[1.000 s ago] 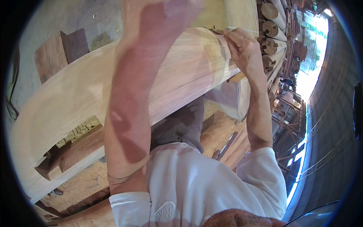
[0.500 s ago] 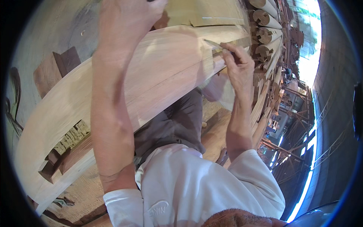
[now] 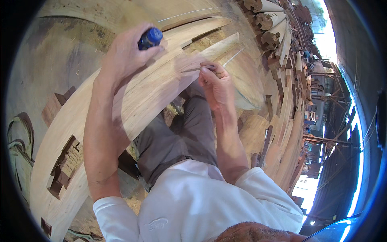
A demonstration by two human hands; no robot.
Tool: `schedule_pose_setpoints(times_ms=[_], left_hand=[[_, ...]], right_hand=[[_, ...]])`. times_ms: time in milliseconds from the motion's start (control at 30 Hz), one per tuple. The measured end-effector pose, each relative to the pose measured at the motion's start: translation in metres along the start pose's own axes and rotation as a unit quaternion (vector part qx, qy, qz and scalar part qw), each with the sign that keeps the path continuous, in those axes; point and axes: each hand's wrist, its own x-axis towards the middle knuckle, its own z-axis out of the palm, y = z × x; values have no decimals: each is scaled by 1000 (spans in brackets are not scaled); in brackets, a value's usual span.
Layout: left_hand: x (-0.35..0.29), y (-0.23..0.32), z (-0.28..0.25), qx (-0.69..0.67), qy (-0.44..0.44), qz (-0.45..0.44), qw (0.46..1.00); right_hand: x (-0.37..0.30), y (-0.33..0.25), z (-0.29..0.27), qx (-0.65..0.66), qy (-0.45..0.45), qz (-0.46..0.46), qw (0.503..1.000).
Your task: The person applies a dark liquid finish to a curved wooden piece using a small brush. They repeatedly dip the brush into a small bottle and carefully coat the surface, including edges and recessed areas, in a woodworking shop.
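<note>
Right fingers (image 3: 207, 75) around thin stick (image 3: 191, 70), at edge of curved timber (image 3: 155, 88).

The left hand (image 3: 125, 51) partly hides the blue-capped bottle (image 3: 151, 38).

Bare left arm (image 3: 98, 133) rises from lower left of frame toward upper left, elbow slightly bent. Left wrist (image 3: 108, 82) turned inward, so the bare left hand (image 3: 125, 52) points up and right. Its grip is closed; thumb (image 3: 152, 52) runs along the near side, remaining fingers mostly hidden from me. Hand edges a bit blurred.

Bare right arm (image 3: 229, 139) more sharply folded, forearm near upright just right of centre. Right wrist (image 3: 225, 109) nearly straight. Bare right hand (image 3: 217, 84) at upper centre: fingers curled in, thumb and forefinger pinched together. Hands well apart, left one higher.
</note>
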Motion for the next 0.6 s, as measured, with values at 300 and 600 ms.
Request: schedule_pose_setpoints(times_ms=[300, 600], left_hand=[[-14, 12, 16, -21, -84, -15, 996], [-15, 9, 18, 26, -96, -4, 995]], right_hand=[[14, -23, -24, -61, 72, -118, 988], [192, -33, -105, -162, 217, -173, 947]])
